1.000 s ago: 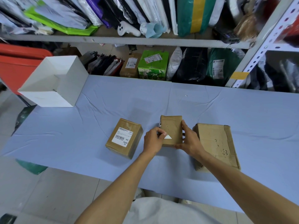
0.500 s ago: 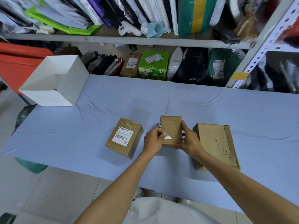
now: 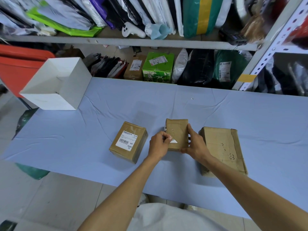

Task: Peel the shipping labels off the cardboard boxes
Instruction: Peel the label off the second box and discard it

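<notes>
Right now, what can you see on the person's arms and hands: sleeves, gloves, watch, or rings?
Both forearms are bare up to the edge of the picture; no sleeve shows. The left hand and the right hand wear no gloves. No watch, bracelet or ring is visible on either wrist or on the fingers. At the bottom edge there is a white garment on the body.

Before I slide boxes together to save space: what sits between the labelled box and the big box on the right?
In the head view, the small box stands there, held by both hands.
</notes>
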A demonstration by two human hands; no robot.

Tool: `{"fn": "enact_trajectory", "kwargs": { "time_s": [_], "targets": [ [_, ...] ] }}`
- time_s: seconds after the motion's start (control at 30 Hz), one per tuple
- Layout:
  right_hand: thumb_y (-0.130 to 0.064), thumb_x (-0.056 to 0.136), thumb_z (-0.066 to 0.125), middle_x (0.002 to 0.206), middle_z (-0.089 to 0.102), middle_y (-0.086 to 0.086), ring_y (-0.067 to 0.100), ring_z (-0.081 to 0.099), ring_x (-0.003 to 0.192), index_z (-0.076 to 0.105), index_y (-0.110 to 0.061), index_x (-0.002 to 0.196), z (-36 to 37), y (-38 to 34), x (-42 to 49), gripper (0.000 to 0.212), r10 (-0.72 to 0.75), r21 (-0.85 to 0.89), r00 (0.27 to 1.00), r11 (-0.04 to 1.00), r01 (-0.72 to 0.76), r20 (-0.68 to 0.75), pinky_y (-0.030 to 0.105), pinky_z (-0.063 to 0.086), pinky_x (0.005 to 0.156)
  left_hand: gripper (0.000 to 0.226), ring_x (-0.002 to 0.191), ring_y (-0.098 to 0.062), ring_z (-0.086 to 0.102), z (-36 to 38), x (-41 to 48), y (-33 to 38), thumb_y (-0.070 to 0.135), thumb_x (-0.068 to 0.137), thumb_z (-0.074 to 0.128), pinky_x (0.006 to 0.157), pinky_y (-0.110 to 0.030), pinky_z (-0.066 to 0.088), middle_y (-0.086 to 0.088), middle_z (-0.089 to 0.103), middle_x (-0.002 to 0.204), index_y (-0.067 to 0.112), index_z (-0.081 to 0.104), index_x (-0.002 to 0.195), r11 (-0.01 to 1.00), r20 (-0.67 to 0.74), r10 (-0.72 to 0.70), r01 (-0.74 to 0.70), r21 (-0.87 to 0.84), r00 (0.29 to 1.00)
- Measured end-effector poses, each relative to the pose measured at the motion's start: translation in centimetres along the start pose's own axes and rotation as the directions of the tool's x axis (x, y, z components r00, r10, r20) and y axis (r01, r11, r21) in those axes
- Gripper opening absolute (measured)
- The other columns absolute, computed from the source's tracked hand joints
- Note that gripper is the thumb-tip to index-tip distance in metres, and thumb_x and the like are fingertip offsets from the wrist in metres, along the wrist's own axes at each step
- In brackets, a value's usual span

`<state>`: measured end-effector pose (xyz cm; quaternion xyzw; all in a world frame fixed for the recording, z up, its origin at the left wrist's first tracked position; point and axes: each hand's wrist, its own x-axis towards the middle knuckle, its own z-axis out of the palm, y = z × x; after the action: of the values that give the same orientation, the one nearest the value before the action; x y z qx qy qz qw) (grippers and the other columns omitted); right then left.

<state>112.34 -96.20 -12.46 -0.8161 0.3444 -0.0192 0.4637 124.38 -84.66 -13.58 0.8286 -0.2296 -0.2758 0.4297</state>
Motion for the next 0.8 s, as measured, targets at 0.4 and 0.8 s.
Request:
{"fn": "enact_trajectory", "kwargs": {
  "time_s": [0.4, 0.8],
  "targets": [
    [0.001, 0.065, 0.080, 0.125, 0.048, 0.013, 0.031, 0.055, 0.104, 0.003, -0.015, 0.153, 0.07, 0.25, 0.31, 0.119, 0.009, 0.019, 1.000, 1.000, -0.009, 0.003, 0.049, 0.053, 0.084, 0.008, 0.096, -0.022, 0.063, 0.07, -0.03, 0.04, 0.024, 0.087, 0.065, 0.083, -0.035, 0.049, -0.002, 0.070, 0.102, 0.016, 0.065, 0.090, 1.000, -0.011, -0.011, 0.011, -0.001, 1.000],
    [0.002, 0.063, 0.081, 0.125, 0.048, 0.014, 0.033, 0.055, 0.103, 0.005, -0.014, 0.153, 0.20, 0.62, 0.49, 0.119, 0.005, 0.037, 1.000, 0.999, -0.006, 0.009, 0.051, 0.054, 0.080, 0.005, 0.093, -0.015, 0.061, 0.07, -0.10, 0.08, 0.026, 0.087, 0.064, 0.077, -0.027, 0.045, 0.006, 0.065, 0.097, 0.024, 0.061, 0.085, 1.000, 0.005, -0.012, 0.012, 0.005, 1.000]
  ]
}}
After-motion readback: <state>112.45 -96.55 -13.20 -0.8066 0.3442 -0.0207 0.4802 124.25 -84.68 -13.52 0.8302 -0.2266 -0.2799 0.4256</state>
